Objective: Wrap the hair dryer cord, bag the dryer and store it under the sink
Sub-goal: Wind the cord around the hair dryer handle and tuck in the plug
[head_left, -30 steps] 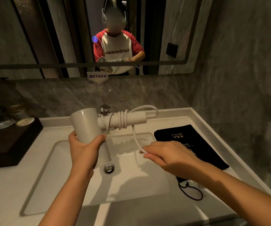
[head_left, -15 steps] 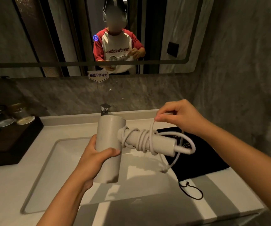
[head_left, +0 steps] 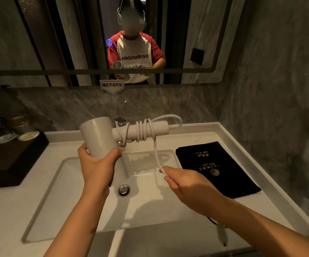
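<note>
A white hair dryer (head_left: 98, 136) hangs over the sink, its handle pointing right. My left hand (head_left: 96, 167) grips the dryer's barrel from below. Its white cord (head_left: 142, 130) is wound in several turns around the handle, with a loop sticking out past the handle's end. One strand drops from the handle to my right hand (head_left: 185, 184), which pinches it low over the basin. A black drawstring bag (head_left: 215, 169) with gold print lies flat on the counter to the right of the basin. Its drawstring (head_left: 213, 221) trails behind my right forearm.
The white sink (head_left: 72, 201) has a chrome drain (head_left: 124, 190) and a chrome faucet (head_left: 120, 121) behind the dryer. A dark wooden tray (head_left: 10, 160) with glass jars stands at the left. A mirror spans the marble wall behind; another marble wall stands close on the right.
My right hand came down from above the handle to low over the basin, pulling the cord strand downward. My left hand raised the dryer and moved it back toward the faucet.
</note>
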